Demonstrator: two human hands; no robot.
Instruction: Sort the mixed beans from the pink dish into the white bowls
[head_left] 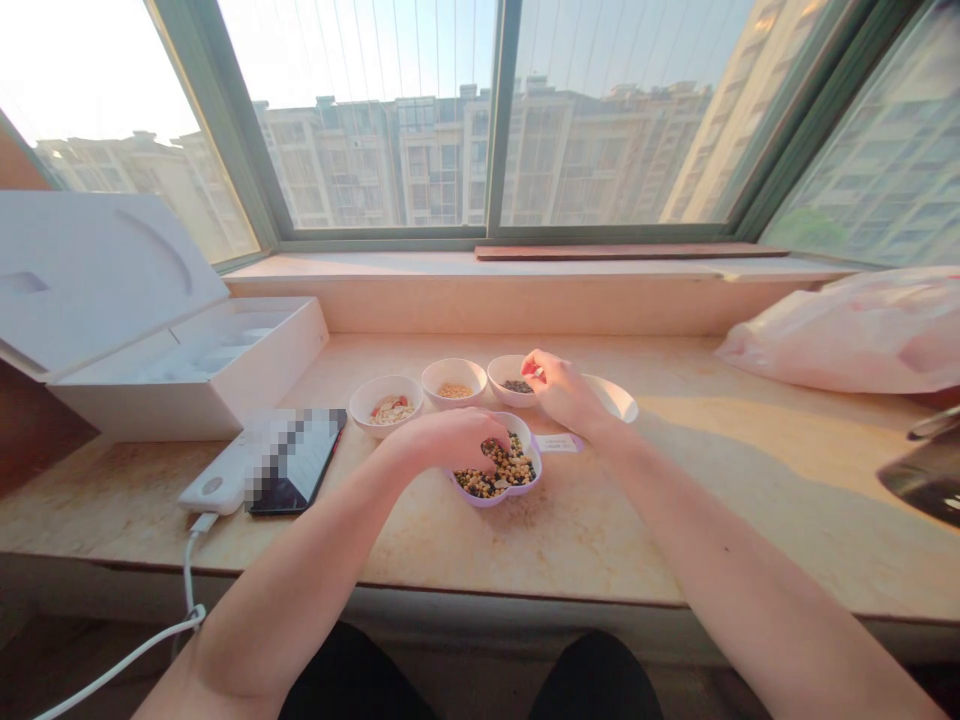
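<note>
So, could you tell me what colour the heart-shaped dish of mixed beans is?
The dish is pale lilac; head view.

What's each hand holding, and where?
Cannot be told: the left hand has fingers in the mixed beans; the right hand curls at the bowl of dark beans, nothing visible in it.

The one head-worn view looks forward and down from close behind the front edge of a marble windowsill [570, 540], facing the window [495, 130] square on. It is wide, bending the frame's sides outward. The sill runs across the middle, with the left hand [442, 440] and right hand [562, 390] reaching in from below.
</note>
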